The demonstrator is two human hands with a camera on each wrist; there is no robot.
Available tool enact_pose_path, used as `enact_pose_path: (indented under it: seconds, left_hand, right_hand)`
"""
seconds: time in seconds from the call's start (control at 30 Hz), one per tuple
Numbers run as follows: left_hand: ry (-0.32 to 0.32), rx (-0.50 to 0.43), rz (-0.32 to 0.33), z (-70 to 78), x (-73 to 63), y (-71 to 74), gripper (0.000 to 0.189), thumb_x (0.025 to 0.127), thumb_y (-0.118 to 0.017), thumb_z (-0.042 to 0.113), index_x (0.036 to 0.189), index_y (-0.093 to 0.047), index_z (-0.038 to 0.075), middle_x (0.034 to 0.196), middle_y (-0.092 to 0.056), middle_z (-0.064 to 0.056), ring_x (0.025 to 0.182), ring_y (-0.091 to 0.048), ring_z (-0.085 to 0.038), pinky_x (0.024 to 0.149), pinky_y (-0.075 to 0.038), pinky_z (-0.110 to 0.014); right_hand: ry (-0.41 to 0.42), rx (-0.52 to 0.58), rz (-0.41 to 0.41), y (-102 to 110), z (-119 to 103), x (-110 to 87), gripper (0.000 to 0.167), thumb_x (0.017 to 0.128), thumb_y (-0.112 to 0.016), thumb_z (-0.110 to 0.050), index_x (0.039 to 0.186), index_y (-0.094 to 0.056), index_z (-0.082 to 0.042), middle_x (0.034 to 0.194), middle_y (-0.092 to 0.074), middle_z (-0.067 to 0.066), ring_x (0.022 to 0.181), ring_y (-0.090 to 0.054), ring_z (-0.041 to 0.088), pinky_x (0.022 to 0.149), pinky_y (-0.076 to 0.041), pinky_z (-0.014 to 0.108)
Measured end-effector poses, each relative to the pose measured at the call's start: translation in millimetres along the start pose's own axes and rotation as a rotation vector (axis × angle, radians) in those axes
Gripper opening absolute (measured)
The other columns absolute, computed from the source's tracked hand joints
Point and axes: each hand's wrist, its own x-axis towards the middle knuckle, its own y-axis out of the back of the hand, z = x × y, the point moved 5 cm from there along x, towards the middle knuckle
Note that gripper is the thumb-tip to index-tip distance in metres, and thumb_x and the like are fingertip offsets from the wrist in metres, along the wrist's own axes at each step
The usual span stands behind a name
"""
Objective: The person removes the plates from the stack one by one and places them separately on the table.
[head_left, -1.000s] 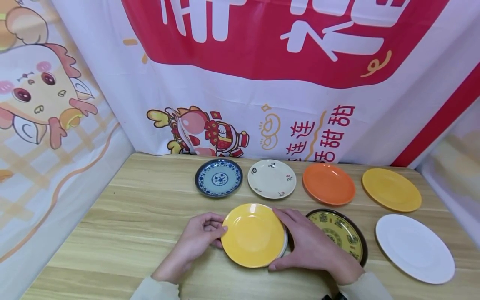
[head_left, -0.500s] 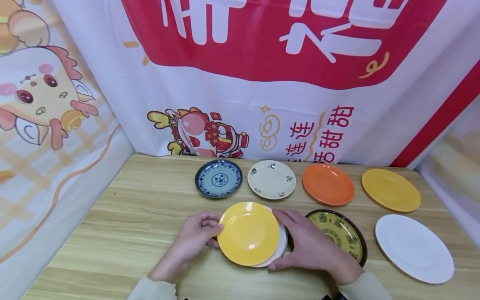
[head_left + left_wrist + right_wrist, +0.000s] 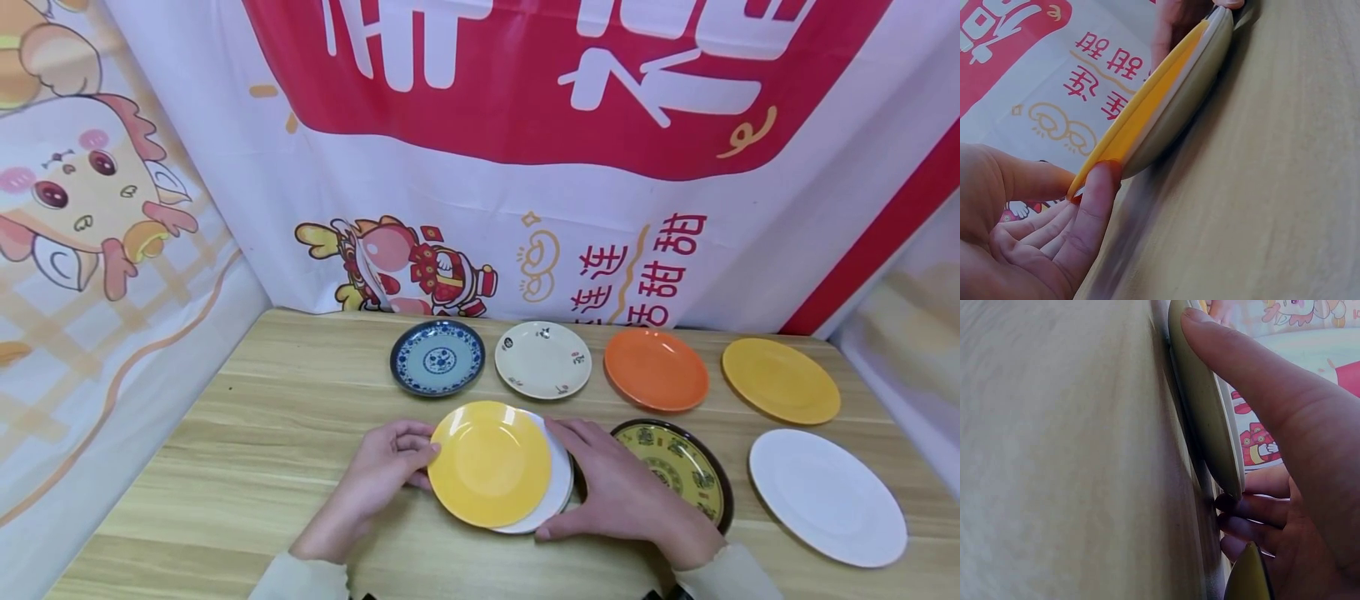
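Observation:
My left hand (image 3: 386, 471) pinches the left rim of a small yellow plate (image 3: 487, 465) between thumb and fingers. That plate is tilted and lies partly over a white plate (image 3: 558, 483), which shows along its right side. Under the white one sits another plate with a greenish-cream underside (image 3: 1185, 109), seen in the left wrist view. My right hand (image 3: 618, 487) holds these lower plates at their right side, thumb at the near edge and fingers at the far edge. The right wrist view shows the thumb on the rim of the greenish-cream plate (image 3: 1200, 394).
Along the back of the wooden table (image 3: 300, 400) stand a blue patterned plate (image 3: 438, 358), a cream plate (image 3: 543, 360), an orange plate (image 3: 656, 369) and a larger yellow plate (image 3: 782, 381). Right of my hands lie a dark-rimmed patterned plate (image 3: 678, 467) and a white oval-looking plate (image 3: 827, 498).
The left hand has drawn the small yellow plate leftward, so more of the white plate beneath shows. The right hand has stayed in place on the lower plates.

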Motion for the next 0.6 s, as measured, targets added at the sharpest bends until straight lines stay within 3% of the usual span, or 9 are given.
enact_pose_path:
  seconds: [0.37, 0.6]
  left_hand:
    - [-0.020, -0.003, -0.014, 6.6, -2.2, 5.9, 0.038, 0.098, -0.071, 0.003, 0.133, -0.062, -0.009, 0.112, -0.080, -0.017, 0.076, -0.075, -0.022, 0.072, -0.069, -0.034]
    - [-0.022, -0.028, -0.070, 9.0, -2.0, 8.9, 0.042, 0.099, -0.072, 0.006, 0.136, -0.061, -0.010, 0.114, -0.080, -0.017, 0.077, -0.075, -0.021, 0.074, -0.069, -0.034]
  right_hand:
    - [-0.003, 0.002, -0.007, -0.5, 0.5, -0.1, 0.135, 0.054, -0.086, -0.090, 0.166, -0.041, -0.029, 0.161, -0.050, -0.001, 0.148, -0.050, 0.028, 0.122, -0.047, 0.059]
    - [0.003, -0.001, -0.003, -0.7, 0.9, 0.1, 0.135, 0.055, -0.086, -0.090, 0.166, -0.041, -0.028, 0.164, -0.048, 0.001, 0.151, -0.048, 0.030, 0.123, -0.046, 0.061]
